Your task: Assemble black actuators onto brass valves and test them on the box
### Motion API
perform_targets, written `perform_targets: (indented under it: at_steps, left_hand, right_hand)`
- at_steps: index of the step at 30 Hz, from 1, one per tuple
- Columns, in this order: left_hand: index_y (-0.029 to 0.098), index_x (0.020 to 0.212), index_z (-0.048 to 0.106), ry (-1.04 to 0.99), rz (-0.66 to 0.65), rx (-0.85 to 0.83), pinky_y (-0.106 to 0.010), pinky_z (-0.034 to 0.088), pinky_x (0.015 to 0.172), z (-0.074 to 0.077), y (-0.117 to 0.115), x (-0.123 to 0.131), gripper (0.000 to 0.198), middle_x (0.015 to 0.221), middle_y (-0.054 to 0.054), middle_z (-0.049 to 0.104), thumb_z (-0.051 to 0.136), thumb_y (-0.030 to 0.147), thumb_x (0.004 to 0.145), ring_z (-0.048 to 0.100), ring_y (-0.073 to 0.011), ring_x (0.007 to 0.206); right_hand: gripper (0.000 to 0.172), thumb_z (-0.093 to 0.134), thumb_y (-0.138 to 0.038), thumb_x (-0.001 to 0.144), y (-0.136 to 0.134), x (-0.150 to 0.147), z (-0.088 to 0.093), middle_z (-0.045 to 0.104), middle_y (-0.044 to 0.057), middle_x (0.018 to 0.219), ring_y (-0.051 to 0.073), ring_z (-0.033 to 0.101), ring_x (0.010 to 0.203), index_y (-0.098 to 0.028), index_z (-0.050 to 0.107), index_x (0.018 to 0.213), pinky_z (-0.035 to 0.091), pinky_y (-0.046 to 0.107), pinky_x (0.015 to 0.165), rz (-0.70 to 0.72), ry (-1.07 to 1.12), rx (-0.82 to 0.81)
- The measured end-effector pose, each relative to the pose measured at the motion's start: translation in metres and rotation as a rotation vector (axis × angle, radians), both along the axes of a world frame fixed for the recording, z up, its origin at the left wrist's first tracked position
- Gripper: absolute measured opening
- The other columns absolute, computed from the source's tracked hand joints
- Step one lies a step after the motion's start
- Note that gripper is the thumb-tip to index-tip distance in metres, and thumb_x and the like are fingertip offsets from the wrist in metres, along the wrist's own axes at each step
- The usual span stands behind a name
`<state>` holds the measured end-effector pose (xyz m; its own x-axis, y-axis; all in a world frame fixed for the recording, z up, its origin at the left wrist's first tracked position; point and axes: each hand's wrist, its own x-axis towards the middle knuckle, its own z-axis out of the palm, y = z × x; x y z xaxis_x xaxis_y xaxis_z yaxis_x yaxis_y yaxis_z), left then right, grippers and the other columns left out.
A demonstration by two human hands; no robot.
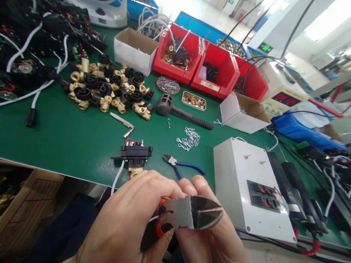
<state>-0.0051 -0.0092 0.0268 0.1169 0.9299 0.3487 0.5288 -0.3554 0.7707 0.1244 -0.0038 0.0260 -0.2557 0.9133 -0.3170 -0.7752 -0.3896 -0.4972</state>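
A pair of diagonal cutters (181,213) with dark and orange handles is held close in front of me, its jaws pointing right. My left hand (133,215) is closed around the handles. Curled behind the cutter head, my right hand (219,248) has its fingertips near the left fingers; what lies inside it is hidden. Just beyond my hands, a black valve assembly (135,155) with a brass fitting and a white cable lies at the table edge. Blue-handled pliers (186,165) rest to its right, partly covered by my fingers.
Brass-and-black fittings (108,88) are piled at the left back. A black mallet (182,112), loose wire clips (189,138) and red bins (178,55) stand further back. A grey switch box (238,179) is at right. Below left is a carton (12,211) of brass parts.
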Motion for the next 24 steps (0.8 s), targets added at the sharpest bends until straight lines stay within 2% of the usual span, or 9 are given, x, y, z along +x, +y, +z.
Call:
perform_targets:
  at_steps: [7,11,15,20,24]
  left_hand:
    - [0.024,0.093,0.056,-0.022,-0.051,-0.02,-0.022,0.052,0.077,-0.0044,0.0036,-0.0055,0.012,0.09,0.002,0.069,0.05,0.013,0.09,0.066,-0.0134,0.081]
    - [0.023,0.093,0.056,-0.029,-0.028,-0.015,-0.02,0.051,0.079,-0.0048,0.0035,-0.0048,0.013,0.089,0.004,0.068,0.051,0.012,0.089,0.065,-0.0111,0.081]
    - [0.024,0.094,0.055,-0.042,0.005,-0.038,-0.02,0.051,0.078,-0.0023,0.003,-0.0021,0.011,0.087,0.004,0.066,0.053,0.014,0.089,0.065,-0.0116,0.079]
    - [0.023,0.092,0.057,-0.068,-0.038,-0.063,-0.021,0.051,0.069,-0.0021,0.0033,-0.0044,0.01,0.083,0.002,0.066,0.053,0.014,0.089,0.064,-0.0129,0.075]
    - [0.023,0.093,0.056,-0.087,-0.083,-0.084,-0.019,0.05,0.072,-0.0029,0.0041,-0.0077,0.01,0.088,0.003,0.066,0.053,0.014,0.09,0.064,-0.0107,0.079]
  right_hand:
    - [0.012,0.076,-0.015,0.079,0.0015,0.0016,-0.0023,0.065,-0.004,0.083,0.005,0.065,0.082,-0.021,0.069,0.087,0.053,0.017,0.084,0.034,0.04,-0.014]
    - [0.018,0.075,-0.01,0.077,-0.0004,-0.0002,-0.0033,0.066,-0.002,0.094,0.007,0.065,0.091,-0.02,0.069,0.089,0.051,0.02,0.092,0.047,0.02,0.022]
    - [0.021,0.077,-0.012,0.074,-0.0022,-0.0012,-0.0055,0.065,-0.002,0.099,0.008,0.065,0.091,-0.021,0.068,0.091,0.051,0.022,0.093,0.039,-0.041,0.023]
    - [0.02,0.078,-0.013,0.075,-0.0021,-0.0013,-0.0082,0.065,-0.002,0.097,0.01,0.065,0.096,-0.022,0.067,0.089,0.051,0.022,0.091,0.014,-0.058,0.019]
    - [0.02,0.08,-0.015,0.073,-0.0022,-0.0015,-0.0075,0.065,-0.003,0.09,0.009,0.065,0.089,-0.022,0.066,0.086,0.052,0.021,0.088,0.007,-0.075,-0.01]
